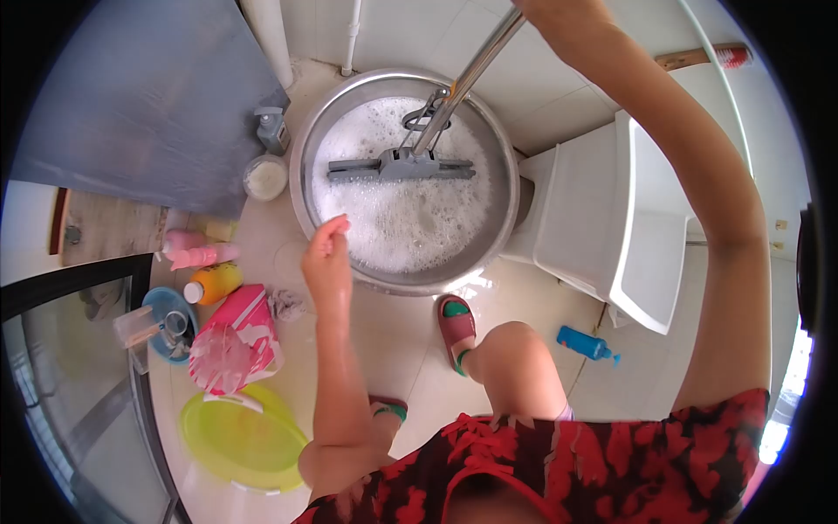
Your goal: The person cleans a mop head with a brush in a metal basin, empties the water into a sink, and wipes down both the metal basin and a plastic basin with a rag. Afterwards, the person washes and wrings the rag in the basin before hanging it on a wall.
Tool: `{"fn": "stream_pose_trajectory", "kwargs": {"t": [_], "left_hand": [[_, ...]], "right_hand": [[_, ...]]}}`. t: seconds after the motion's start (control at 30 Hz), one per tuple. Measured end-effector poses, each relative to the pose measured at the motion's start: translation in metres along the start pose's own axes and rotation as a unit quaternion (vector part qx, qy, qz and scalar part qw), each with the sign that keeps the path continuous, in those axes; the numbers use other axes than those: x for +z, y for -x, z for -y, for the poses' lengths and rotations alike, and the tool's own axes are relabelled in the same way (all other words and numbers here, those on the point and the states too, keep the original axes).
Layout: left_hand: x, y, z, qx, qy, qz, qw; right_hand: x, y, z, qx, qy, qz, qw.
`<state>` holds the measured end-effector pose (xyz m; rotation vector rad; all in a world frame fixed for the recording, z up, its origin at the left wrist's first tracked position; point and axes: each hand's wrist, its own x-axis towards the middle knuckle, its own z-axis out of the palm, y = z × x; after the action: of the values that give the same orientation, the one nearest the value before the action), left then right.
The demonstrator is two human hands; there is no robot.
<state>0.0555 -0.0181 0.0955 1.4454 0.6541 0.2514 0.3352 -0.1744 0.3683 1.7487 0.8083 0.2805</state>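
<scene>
lime-green basin [240, 441] at seven o'clock. past it, my left hand [327, 249] is bunched by the steel tub [502, 205]; can't tell how tightly. at twelve, grey mop head [407, 165] over suds [406, 231]; my right hand [546, 7] wraps its metal pole [476, 70].

One head-worn camera looks forward and down over the person's chest, arms and floor

Basin [504, 231]: smooth, shiny metal.
Pole [484, 59] above basin: glossy metal.
Mop head [406, 166] inside basin: matt grey plastic.
</scene>
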Motion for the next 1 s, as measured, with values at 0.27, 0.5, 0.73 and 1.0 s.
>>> {"fn": "stream_pose_trajectory", "kwargs": {"t": [0.27, 0.5, 0.73, 1.0], "left_hand": [[-0.015, 0.100, -0.085, -0.164, 0.002, 0.119, 0.979], [-0.066, 0.163, -0.139, -0.253, -0.148, 0.111, 0.950], [-0.031, 0.166, -0.188, -0.193, -0.235, 0.172, 0.937], [0.023, 0.148, -0.208, -0.211, -0.253, 0.194, 0.924]], "right_hand": [[-0.019, 0.015, -0.006, -0.166, -0.144, 0.118, 0.968], [0.004, 0.106, -0.029, -0.131, -0.131, 0.094, 0.978], [0.002, 0.236, -0.002, -0.033, -0.350, 0.200, 0.915], [0.003, 0.367, 0.033, -0.014, -0.577, 0.520, 0.630]]}}
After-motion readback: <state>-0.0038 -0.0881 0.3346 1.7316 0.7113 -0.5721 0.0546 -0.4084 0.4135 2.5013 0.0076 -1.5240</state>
